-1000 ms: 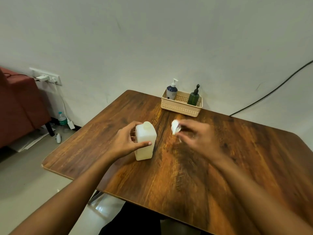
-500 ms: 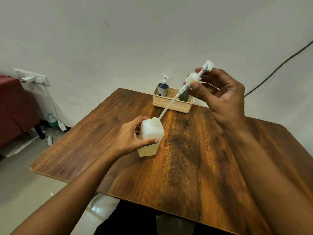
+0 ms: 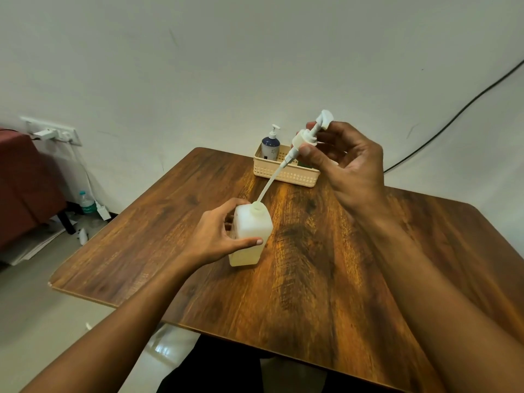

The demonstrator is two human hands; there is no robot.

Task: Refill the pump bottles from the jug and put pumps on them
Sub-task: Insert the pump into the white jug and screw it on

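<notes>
A white square bottle [image 3: 251, 232] stands upright on the wooden table [image 3: 312, 279], its neck open, with a little pale liquid at the bottom. My left hand [image 3: 218, 236] grips its side. My right hand [image 3: 346, 165] holds a white pump [image 3: 307, 137] by its collar, raised and tilted. The pump's long tube slants down-left, and its tip sits at the bottle's mouth.
A beige basket [image 3: 286, 173] at the table's far edge holds a dark blue pump bottle [image 3: 270, 146]; a green bottle there is mostly hidden by my right hand. A black cable [image 3: 453, 117] runs along the wall. A red chair and floor clutter lie left.
My right hand lifted the pump from table height to high above the bottle, and the tube tip now rests at the bottle's mouth. My left hand kept hold of the bottle.
</notes>
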